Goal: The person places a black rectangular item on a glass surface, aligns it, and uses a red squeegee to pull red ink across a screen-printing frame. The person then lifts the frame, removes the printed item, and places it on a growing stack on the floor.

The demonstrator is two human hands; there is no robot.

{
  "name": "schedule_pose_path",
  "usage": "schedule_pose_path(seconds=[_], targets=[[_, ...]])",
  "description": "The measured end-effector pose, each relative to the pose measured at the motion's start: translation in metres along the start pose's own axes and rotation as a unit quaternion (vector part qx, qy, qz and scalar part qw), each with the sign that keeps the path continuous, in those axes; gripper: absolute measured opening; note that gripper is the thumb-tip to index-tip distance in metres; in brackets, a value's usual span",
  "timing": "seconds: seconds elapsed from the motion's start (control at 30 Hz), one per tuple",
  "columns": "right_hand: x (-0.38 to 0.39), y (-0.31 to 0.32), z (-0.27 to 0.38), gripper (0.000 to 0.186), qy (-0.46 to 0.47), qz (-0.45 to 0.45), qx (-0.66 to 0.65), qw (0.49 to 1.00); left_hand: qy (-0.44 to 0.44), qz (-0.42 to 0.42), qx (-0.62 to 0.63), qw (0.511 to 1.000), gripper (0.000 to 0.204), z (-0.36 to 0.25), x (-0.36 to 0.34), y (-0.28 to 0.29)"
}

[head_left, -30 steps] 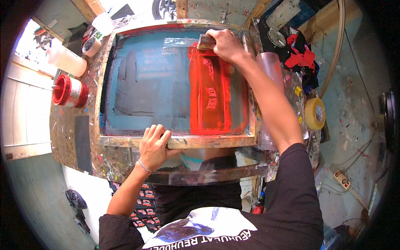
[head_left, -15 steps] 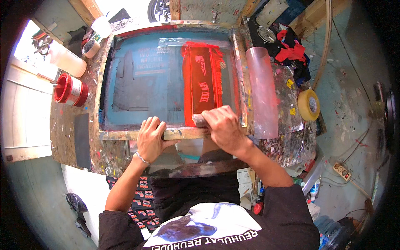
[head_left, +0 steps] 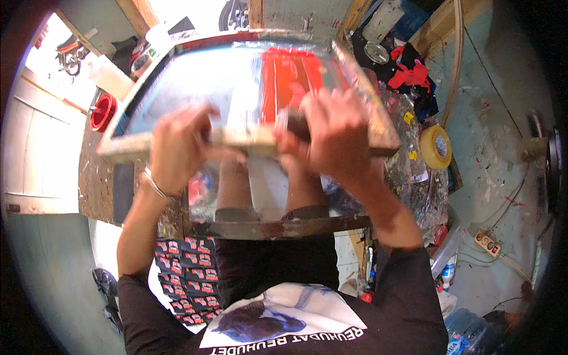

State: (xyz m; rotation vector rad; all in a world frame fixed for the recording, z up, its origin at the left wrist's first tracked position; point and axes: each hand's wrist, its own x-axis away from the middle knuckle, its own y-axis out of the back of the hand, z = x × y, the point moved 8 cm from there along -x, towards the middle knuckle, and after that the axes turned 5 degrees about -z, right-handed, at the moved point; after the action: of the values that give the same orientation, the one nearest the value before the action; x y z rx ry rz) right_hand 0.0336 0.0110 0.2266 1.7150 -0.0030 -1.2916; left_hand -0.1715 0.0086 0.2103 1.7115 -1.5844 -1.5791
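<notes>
A wooden-framed printing screen is tilted, its near side raised above the table. Wet red ink streaks the right half of its mesh, which shines pale on the left. My left hand, blurred by motion, grips the frame's near rail, thumb lying along it. My right hand is closed on a small squeegee at the lower end of the ink. The fingers of that hand also press against the near rail. Beneath the raised frame shows a glossy, reflective tabletop.
At the left stands a red ink can. To the right lie a roll of yellowish tape and a dark cloth with red scraps. Printed dark pieces lie below the table's near edge. A power strip is at far right.
The screen's near side has come up off the table, and both hands have risen with it. My left hand has shifted left along the rail. The squeegee stays in my right hand.
</notes>
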Motion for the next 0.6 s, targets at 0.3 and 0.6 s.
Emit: schedule_pose_path(seconds=[0.3,0.6], targets=[[-0.124,0.028,-0.053,0.077,-0.137,0.076,0.061,0.986,-0.008,-0.221,0.169,0.96,0.013,-0.025,0.009,-0.033],[-0.124,0.025,-0.055,0.079,-0.161,0.152,0.03,0.975,0.56,-0.083,0.664,0.489,0.038,0.016,0.069,-0.199]])
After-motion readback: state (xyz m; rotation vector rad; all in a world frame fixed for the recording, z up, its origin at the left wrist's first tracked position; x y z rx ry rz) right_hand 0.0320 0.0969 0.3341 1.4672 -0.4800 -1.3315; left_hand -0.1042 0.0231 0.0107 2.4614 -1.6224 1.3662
